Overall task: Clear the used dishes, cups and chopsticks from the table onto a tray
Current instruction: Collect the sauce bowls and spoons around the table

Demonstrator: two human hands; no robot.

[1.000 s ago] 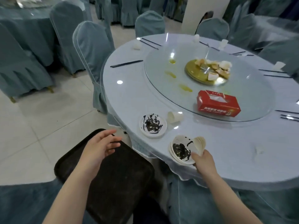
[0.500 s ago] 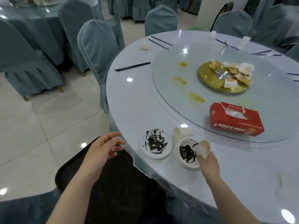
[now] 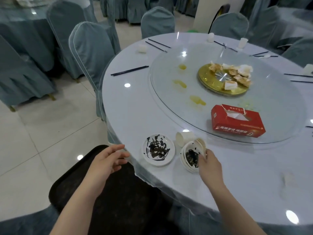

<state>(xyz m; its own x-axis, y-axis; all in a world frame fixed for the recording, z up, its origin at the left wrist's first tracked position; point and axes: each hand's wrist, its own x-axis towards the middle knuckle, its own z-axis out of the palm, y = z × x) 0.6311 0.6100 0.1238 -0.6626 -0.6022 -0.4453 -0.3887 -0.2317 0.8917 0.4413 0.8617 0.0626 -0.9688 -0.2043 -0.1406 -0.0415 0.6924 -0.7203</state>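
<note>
A right hand grips a stack of dirty white bowls with nested cups at the near edge of a round table. Beside it sits a sauce-smeared plate. The left hand hovers, fingers loosely spread, above a dark tray.

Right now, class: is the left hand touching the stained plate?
Apart. The head view shows bare tablecloth between the left hand and the stained plate.

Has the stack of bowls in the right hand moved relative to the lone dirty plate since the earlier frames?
Yes. The stack now sits nearer the plate, beside the tipped cup; the right hand holds it.
</note>
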